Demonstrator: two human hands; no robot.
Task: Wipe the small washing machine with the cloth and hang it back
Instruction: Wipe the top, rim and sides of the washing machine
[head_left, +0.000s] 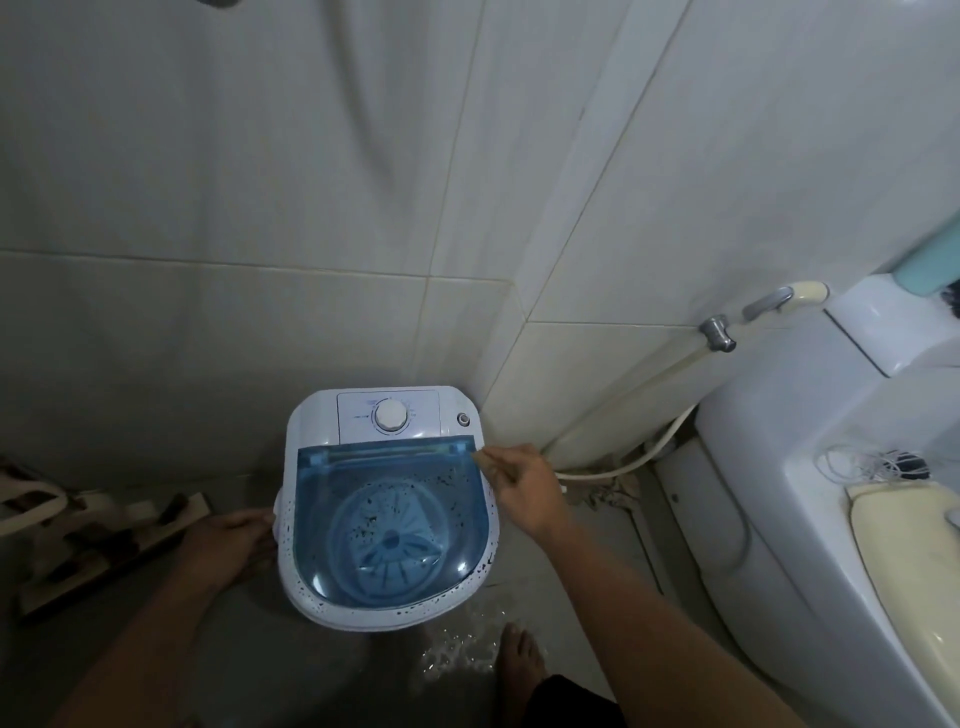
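One small washing machine (387, 506) stands on the bathroom floor (270, 670) in the corner of the tiled walls, with the toilet (810, 519) off to its right. Its blue see-through lid (392, 525) is shut, and dark specks dot the lid and the white rim, thickest along the front edge, so the wiping looks barely begun or not yet begun.

Two hands are in view. The right hand (524, 486) is at the machine's back right corner, fingers curled together around something small and brownish at the lid's edge; whether that is a bunched cloth I cannot tell. The left hand (236, 540) rests against the machine's left side, fingers loosely spread, seemingly steadying it.

No cloth can be made out for certain, and no hook or rail for hanging it shows. Left to do, as I judge it: clear the specks from lid, rim and control panel with its one dial (390, 414), then hang the cloth back.
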